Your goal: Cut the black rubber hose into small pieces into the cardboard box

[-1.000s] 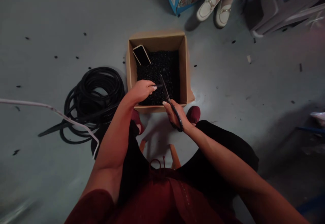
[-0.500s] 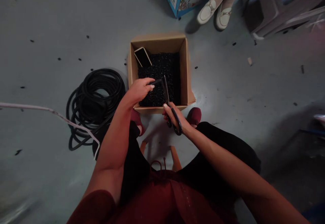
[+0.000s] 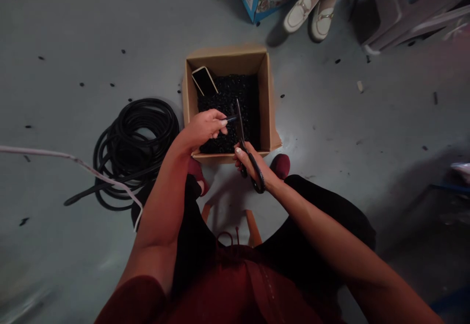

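The left hand (image 3: 203, 129) is closed narrowly, with a short black tube (image 3: 231, 118) pinched at its fingertips. The tube's long axis lies nearly level, running rightward from those fingertips toward the upright blades of black-handled scissors (image 3: 239, 123). Whether blade and tube touch cannot be told. The scissors are gripped by the right hand (image 3: 253, 166), which is held nearer the body. Below both hands, a cardboard box (image 3: 227, 62) is filled with small black pieces (image 3: 231, 99), and a smartphone (image 3: 204, 81) is propped in its far left corner. A coil of black hose (image 3: 106, 155) is laid left of the box; another person's white loafers (image 3: 297, 13) are seen beyond it.
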A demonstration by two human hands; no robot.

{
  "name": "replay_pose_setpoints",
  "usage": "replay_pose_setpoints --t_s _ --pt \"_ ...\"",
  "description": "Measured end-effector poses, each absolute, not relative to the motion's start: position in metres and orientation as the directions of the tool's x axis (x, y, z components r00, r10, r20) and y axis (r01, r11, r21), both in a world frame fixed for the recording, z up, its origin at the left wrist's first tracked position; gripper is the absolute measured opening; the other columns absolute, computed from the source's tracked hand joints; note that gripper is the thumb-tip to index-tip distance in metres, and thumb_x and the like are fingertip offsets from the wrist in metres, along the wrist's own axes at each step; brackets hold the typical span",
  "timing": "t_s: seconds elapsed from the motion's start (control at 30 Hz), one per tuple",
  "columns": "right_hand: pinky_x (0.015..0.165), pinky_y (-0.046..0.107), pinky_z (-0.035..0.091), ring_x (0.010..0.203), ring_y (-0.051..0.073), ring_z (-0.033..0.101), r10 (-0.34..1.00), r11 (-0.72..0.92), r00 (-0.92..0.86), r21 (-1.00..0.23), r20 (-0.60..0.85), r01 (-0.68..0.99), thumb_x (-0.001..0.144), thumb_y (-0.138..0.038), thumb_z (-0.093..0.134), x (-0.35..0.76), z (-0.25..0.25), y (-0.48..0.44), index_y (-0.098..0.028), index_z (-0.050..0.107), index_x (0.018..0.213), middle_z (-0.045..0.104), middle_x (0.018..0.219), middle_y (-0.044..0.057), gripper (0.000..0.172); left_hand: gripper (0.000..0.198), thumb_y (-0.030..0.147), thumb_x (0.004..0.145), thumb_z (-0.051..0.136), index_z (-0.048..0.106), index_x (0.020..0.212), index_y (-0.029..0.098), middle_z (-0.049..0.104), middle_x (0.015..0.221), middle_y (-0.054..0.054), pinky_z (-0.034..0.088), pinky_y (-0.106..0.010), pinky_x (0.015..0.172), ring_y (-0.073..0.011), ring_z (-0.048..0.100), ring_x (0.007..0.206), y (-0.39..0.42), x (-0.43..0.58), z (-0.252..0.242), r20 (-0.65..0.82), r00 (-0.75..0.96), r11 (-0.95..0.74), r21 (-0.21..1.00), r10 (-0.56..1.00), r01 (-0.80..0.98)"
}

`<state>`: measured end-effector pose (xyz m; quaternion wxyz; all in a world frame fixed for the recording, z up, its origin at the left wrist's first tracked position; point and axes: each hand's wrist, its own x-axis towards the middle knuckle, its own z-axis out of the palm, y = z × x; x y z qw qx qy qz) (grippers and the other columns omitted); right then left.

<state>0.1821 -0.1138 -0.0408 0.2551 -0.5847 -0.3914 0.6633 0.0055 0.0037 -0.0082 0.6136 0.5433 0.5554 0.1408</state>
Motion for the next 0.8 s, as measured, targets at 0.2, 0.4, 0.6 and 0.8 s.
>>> replay_pose_setpoints --t_s 0.2,0.4,0.6,0.8 --pt "0.075 0.035 0.049 0.079 0.018 0.059 0.807 -0.523 -0.207 -0.832 -0.553 0.182 0.094 -0.062 0.054 0.188 -0.035 -0.111 -0.023 0.050 0.117 0.058 0.084 0.000 0.045 0.008 0.017 0.090 0.059 0.063 0.096 0.014 0.071 0.076 -0.003 0.038 -0.023 0.057 -0.0084 0.048 0.057 0.003 0.007 -0.005 -0.554 0.355 0.406 0.816 0.753 0.411" --pt "0.075 0.035 0.046 0.085 0.020 0.058 0.791 -0.531 -0.200 -0.812 -0.578 0.242 0.094 -0.063 0.055 0.189 -0.035 -0.110 -0.023 0.049 0.122 0.059 0.092 0.003 0.049 0.007 0.016 0.090 0.060 0.063 0.096 0.014 0.070 0.075 -0.003 0.039 -0.023 0.058 -0.0083 0.048 0.056 0.003 0.007 -0.006 -0.555 0.359 0.403 0.815 0.750 0.416" --pt "0.079 0.036 0.046 0.088 0.021 0.059 0.788 -0.526 -0.209 -0.810 -0.579 0.259 0.094 -0.062 0.054 0.189 -0.030 -0.109 -0.022 0.049 0.125 0.059 0.095 0.004 0.051 0.006 0.014 0.090 0.060 0.062 0.095 0.014 0.068 0.072 -0.001 0.039 -0.023 0.060 -0.0083 0.047 0.056 0.002 0.009 -0.006 -0.558 0.361 0.404 0.812 0.747 0.420" --pt "0.083 0.038 0.047 0.091 0.022 0.061 0.803 -0.509 -0.220 -0.829 -0.554 0.231 0.096 -0.061 0.054 0.191 -0.025 -0.108 -0.023 0.052 0.126 0.061 0.095 0.004 0.048 0.007 0.015 0.091 0.059 0.062 0.097 0.014 0.069 0.076 -0.002 0.037 -0.023 0.058 -0.0083 0.047 0.057 0.002 0.009 -0.006 -0.551 0.357 0.387 0.812 0.754 0.436"
